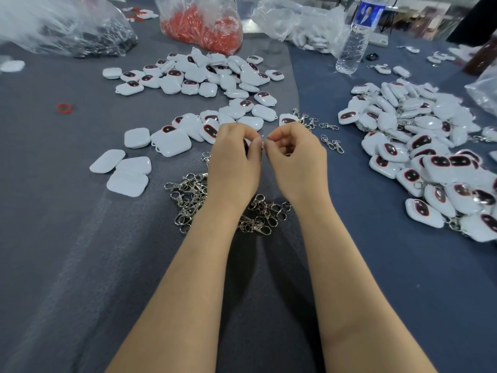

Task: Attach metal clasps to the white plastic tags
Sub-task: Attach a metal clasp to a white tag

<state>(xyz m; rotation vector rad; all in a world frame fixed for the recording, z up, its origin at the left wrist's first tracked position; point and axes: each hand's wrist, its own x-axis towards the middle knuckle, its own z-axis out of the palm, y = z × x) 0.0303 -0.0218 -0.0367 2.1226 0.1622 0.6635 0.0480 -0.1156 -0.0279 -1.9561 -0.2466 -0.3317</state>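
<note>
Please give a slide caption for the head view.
Left hand and right hand pinch a small metal piece by the clasp pile, among white tags.

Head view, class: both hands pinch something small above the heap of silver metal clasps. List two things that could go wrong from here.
1. The small piece pinched between the left hand and right hand could slip into the heap of silver metal clasps below and be lost.
2. The forearms cross that heap, so a wrist might drag clasps across the grey cloth.

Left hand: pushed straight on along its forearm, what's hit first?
Likely the tags just beyond the left hand, which pinches a clasp with the right hand; height above them is unclear.
</note>
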